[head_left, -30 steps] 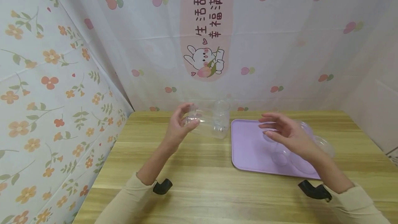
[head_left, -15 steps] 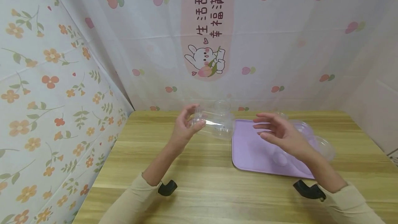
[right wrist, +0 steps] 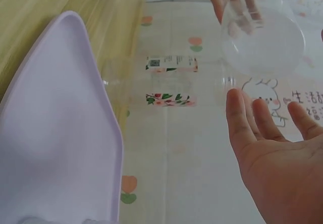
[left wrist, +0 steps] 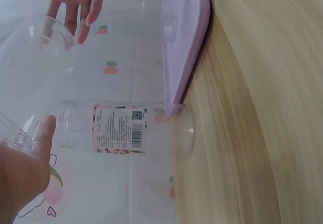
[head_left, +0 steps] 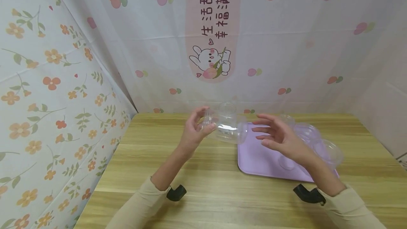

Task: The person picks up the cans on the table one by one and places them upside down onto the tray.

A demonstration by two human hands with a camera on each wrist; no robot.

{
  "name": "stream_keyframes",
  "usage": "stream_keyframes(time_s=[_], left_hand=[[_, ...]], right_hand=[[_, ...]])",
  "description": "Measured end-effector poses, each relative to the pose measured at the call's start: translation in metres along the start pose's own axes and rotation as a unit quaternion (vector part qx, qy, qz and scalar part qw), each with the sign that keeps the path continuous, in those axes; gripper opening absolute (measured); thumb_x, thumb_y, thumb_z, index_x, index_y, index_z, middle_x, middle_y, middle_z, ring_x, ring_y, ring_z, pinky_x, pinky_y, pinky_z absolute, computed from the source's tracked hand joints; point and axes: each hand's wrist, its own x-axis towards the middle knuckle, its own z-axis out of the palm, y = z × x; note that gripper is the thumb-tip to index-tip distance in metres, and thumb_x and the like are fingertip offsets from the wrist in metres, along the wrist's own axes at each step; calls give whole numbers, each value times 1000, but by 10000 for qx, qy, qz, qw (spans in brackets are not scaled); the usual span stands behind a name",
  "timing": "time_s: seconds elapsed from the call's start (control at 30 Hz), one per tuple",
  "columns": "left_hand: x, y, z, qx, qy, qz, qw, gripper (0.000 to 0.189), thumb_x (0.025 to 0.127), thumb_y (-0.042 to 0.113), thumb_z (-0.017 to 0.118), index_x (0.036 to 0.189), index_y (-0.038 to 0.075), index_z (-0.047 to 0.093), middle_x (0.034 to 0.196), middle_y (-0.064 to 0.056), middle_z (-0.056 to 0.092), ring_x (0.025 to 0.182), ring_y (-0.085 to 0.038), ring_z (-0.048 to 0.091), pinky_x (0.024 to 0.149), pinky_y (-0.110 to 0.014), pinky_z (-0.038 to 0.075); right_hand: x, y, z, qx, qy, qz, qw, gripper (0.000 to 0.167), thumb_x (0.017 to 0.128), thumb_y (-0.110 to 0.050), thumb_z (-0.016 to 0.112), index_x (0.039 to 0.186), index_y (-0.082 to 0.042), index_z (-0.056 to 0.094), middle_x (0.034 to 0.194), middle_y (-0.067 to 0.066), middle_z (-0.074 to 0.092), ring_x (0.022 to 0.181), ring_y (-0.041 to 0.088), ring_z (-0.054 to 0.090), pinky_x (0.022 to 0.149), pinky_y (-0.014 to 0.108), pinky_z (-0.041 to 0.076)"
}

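My left hand (head_left: 194, 130) grips a clear plastic jar (head_left: 230, 134) at its ridged neck end. The jar lies sideways in the air, its base towards the right. Behind it a second clear plastic jar (left wrist: 118, 128), with a printed floral label, stands upright on the table; in the head view the held jar partly overlaps it. My right hand (head_left: 281, 139) hovers over the lilac tray (head_left: 254, 160) with its fingers spread and nothing in them. In the right wrist view, its fingertips (right wrist: 234, 98) are apart from the held jar (right wrist: 270, 42).
Several clear plastic containers, including a round one (head_left: 330, 153) and a small one (head_left: 287, 162), are on the right part of the tray, partly hidden by my right arm. A wooden table (head_left: 203, 190) lies beneath, with a printed curtain (head_left: 152, 56) behind it.
My left hand has moved to the right with the jar, whose base now reaches over the tray's left edge. The right hand has shifted left, towards the jar.
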Motion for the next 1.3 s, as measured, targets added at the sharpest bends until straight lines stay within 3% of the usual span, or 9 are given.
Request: stream_keyframes(time_s=[0.2,0.43,0.67,0.87,1.0,1.17,1.3], left_hand=[[1,-1,8,-90,-48,57,9999,61,90,14,70,143,1,42,140,-27,47,122,-41,58,92,-45,55],[1,-4,15,-151,0,196,9997,59,89,14,70,142,1,44,138,-28,48,118,-37,61,92,-50,55],[1,-8,24,-343,-66,329,9988,62,88,14,71,141,-3,43,138,-37,43,120,-48,57,90,-48,56],[-2,-7,34,-406,-62,272,9988,61,88,11,71,140,-3,43,137,-31,47,121,-56,51,90,-48,56],[-3,-9,38,-449,-26,237,9987,61,88,13,71,139,-4,43,136,-28,50,119,-52,54,89,-47,57],[-3,-11,41,-549,-7,209,9983,60,89,13,71,139,-4,43,136,-27,50,119,-42,59,91,-48,56],[-4,-11,42,-526,20,195,9984,59,89,13,71,139,-2,44,137,-27,51,119,-44,58,91,-48,56]], right_hand=[[2,2,7,152,25,156,9998,75,92,18,59,157,-3,27,146,26,39,130,34,51,102,43,49],[4,3,12,211,101,154,9996,81,90,19,60,158,-3,23,147,27,34,129,28,51,101,41,50],[6,4,16,261,23,327,9991,85,90,16,63,160,-10,22,153,21,31,130,30,50,102,42,49],[9,8,18,448,-149,219,9986,86,91,14,65,160,-6,18,160,20,21,134,34,46,102,49,49],[11,8,20,634,-234,141,9976,87,90,13,66,160,-5,17,162,21,12,136,40,42,103,51,47],[10,7,22,779,-99,85,9969,86,88,16,66,159,-3,20,161,21,14,135,50,39,103,53,45],[9,6,23,845,20,67,9964,83,87,21,64,156,2,22,162,17,14,132,52,43,102,57,44]])
